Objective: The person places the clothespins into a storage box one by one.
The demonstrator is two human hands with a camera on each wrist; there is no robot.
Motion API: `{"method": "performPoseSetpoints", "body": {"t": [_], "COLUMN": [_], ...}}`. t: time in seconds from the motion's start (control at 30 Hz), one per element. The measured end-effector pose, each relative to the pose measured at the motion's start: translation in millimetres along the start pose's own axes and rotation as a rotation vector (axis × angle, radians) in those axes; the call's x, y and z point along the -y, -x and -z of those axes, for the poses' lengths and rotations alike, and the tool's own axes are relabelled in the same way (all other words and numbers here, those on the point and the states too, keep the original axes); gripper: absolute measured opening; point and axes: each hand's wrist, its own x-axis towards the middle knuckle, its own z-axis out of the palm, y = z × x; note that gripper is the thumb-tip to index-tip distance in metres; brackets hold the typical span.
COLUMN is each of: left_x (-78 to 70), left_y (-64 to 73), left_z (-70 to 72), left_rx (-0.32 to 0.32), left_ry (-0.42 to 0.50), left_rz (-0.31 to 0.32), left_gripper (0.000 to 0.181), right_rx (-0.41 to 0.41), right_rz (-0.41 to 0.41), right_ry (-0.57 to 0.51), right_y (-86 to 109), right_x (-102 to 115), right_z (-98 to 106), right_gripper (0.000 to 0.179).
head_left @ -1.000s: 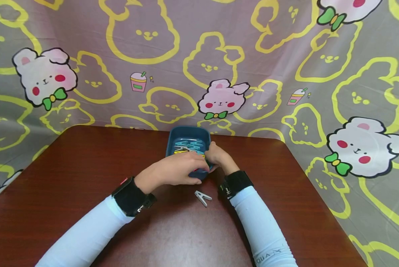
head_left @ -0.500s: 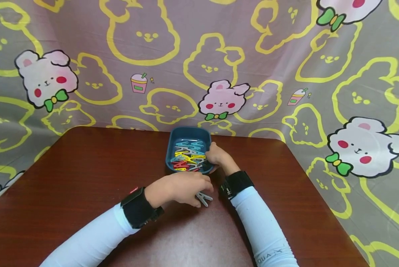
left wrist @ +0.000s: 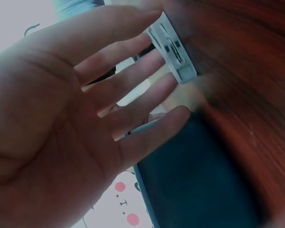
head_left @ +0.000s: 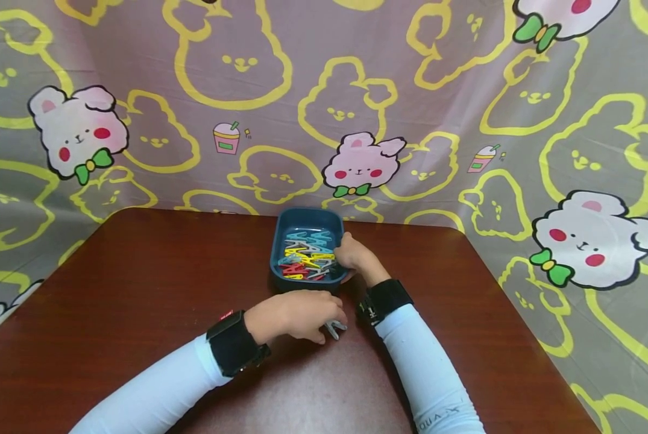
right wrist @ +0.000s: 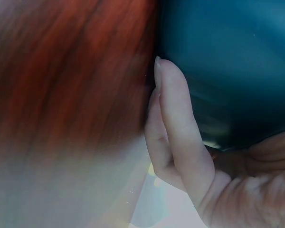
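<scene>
In the head view, my left hand (head_left: 301, 314) reaches over a grey clothespin (head_left: 334, 328) lying on the table in front of the box. The left wrist view shows the thumb tip and fingertips right at the grey clothespin (left wrist: 173, 50), with the fingers extended. My right hand (head_left: 353, 256) grips the right side of a dark blue plastic box (head_left: 276, 241). Its fingers (right wrist: 178, 114) lie along the outer wall of the box in the right wrist view. Inside the box are several clothespins (head_left: 308, 256) in light blue, grey, yellow and red.
A brown wooden table (head_left: 193, 253) carries everything, and its far edge meets a hanging cloth (head_left: 280, 120) printed with cartoon rabbits. The box stands close to that cloth at the back of the table. Another side of the cloth slopes along the right edge.
From over the front of the box, my left hand has moved back toward me and down to the loose grey clothespin. My right hand keeps its hold on the box.
</scene>
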Motion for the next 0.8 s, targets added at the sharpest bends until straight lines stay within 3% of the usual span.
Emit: {"method": "performPoseSetpoints", "body": {"t": [0.27, 0.47, 0.53, 0.67, 0.8], "left_x": [-2.7, -3.8, 1.5, 0.8, -5.9], "left_y": [-4.0, -4.4, -8.2, -9.1, -5.0], "left_z": [-5.1, -4.7, -10.6, -11.8, -5.1], "left_rx": [0.012, 0.024, 0.026, 0.034, 0.038], "left_ry": [0.036, 0.057, 0.078, 0.095, 0.11], "left_rz": [-0.022, -0.055, -0.08, -0.099, -0.074], "left_gripper": [0.033, 0.038, 0.04, 0.033, 0.033], "right_rx": [0.007, 0.002, -0.001, -0.002, -0.003], "right_rz": [0.012, 0.008, 0.005, 0.004, 0.002], "right_ry": [0.0, 0.01, 0.012, 0.006, 0.0], "right_y": [0.2, -1.2, -1.8, -1.4, -0.7], "right_x": [-1.0, -1.4, -1.0, -0.6, -0.9], "right_z": [0.7, -0.1, -0.6, -0.8, -0.6], "right_gripper": [0.073, 0.073, 0.072, 0.073, 0.072]}}
